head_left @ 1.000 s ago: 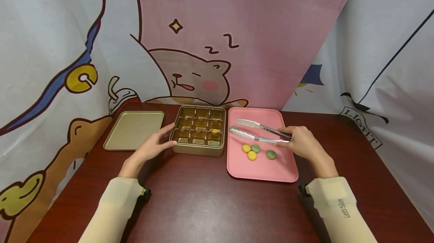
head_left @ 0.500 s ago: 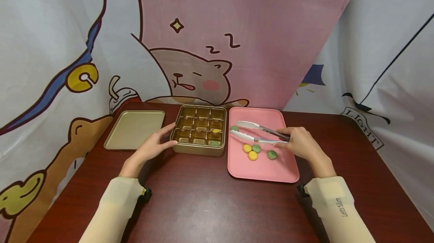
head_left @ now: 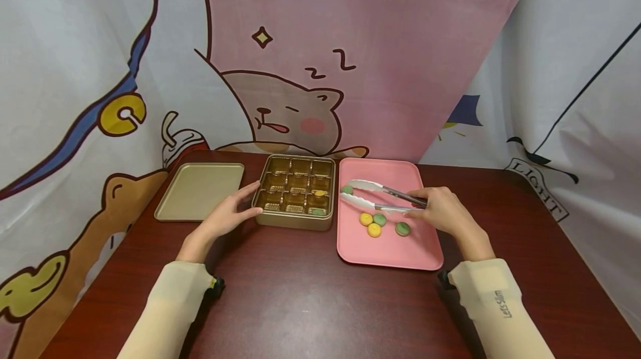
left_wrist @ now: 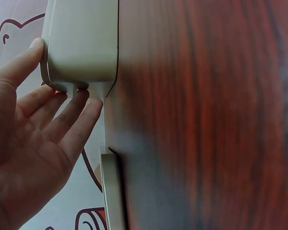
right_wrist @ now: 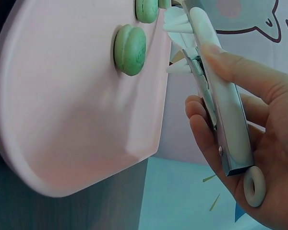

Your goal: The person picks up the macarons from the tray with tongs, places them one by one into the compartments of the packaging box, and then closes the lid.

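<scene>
My right hand [head_left: 445, 210] holds metal tongs [head_left: 398, 192] with pale tips over the pink tray [head_left: 390, 250]; its thumb presses one arm in the right wrist view. The tongs' arms are spread, their tips beside a green macaron [head_left: 347, 190] at the tray's left side. Nearer the front lie two yellow macarons [head_left: 374, 230] and two green ones [right_wrist: 130, 50]. With relaxed fingers, my left hand [head_left: 230, 213] touches the left side of a gold tin [head_left: 295, 221]. Inside is a divided insert holding a yellow macaron [head_left: 319, 193] and a green one [head_left: 317, 212] in its right column.
A flat gold lid [head_left: 197, 192] lies left of the tin. Everything stands on a dark reddish wooden table [head_left: 300, 298]. A cartoon-printed cloth [head_left: 400, 58] hangs behind and along both sides.
Hardly anything differs: the head view has shifted slightly. My right hand keeps the tongs spread near the green macaron, and my left hand stays at the tin.
</scene>
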`<action>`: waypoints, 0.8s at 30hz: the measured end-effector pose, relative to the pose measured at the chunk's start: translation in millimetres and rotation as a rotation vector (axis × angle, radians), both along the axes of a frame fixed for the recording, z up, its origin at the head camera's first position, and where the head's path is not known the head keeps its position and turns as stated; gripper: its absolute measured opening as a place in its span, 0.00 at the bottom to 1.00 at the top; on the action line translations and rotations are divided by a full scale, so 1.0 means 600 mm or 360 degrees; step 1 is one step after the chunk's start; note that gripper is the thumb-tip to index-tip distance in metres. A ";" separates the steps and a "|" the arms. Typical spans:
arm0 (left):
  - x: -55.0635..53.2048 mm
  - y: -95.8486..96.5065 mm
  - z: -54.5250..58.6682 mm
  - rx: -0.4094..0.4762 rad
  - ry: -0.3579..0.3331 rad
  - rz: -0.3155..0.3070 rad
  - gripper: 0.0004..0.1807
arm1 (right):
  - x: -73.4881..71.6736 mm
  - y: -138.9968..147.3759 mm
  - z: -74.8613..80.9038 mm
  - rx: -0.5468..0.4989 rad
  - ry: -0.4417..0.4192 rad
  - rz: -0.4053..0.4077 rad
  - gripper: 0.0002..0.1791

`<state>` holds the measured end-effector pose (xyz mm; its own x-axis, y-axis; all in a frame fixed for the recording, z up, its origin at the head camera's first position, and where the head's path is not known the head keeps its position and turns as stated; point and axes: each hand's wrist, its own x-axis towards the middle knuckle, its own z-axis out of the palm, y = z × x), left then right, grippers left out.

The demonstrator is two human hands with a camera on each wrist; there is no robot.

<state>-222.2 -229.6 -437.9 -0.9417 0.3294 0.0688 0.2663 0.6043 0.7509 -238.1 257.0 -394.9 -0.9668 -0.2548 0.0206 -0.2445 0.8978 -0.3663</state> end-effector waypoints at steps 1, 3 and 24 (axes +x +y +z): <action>0.000 0.000 0.000 -0.0001 -0.0001 0.0000 0.41 | 0.000 0.000 0.000 0.0002 0.0001 0.0003 0.27; 0.000 0.000 0.000 -0.0002 -0.0001 0.0001 0.41 | -0.001 0.000 0.000 0.0008 0.0002 0.0007 0.27; -0.002 -0.002 -0.004 -0.0010 0.0009 -0.0003 0.41 | -0.003 -0.005 0.002 0.0038 -0.0004 0.0009 0.26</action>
<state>-223.5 -230.7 -440.2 -0.9406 0.3319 0.0718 0.2716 0.6085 0.7457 -239.7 253.8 -393.7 -0.9653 -0.2607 0.0124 -0.2488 0.9048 -0.3456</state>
